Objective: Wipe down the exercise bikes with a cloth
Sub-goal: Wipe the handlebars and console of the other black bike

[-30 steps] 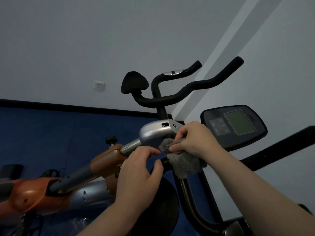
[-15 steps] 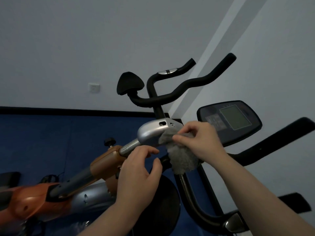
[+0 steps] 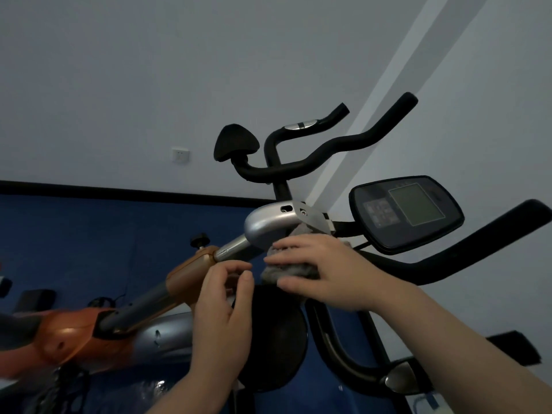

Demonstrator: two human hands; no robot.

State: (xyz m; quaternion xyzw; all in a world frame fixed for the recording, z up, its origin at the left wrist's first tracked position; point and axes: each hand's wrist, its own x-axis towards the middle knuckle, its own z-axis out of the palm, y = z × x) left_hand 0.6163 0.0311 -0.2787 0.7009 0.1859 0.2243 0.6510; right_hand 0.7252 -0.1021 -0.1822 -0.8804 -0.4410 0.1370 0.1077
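Single head view, close, tilted upward at handlebars (image 3: 313, 162).

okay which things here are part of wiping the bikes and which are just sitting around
In the job:
grey cloth
right hand holding it
left hand
silver bracket
black handlebars
console

Just there:
wall socket
blue wall padding

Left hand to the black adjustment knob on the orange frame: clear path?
Probably yes. The left hand hangs with fingers loosely curled, holding nothing, just right of the small black adjustment knob on the orange frame collar; nothing shows between them. The right hand has the grey fluffy cloth.
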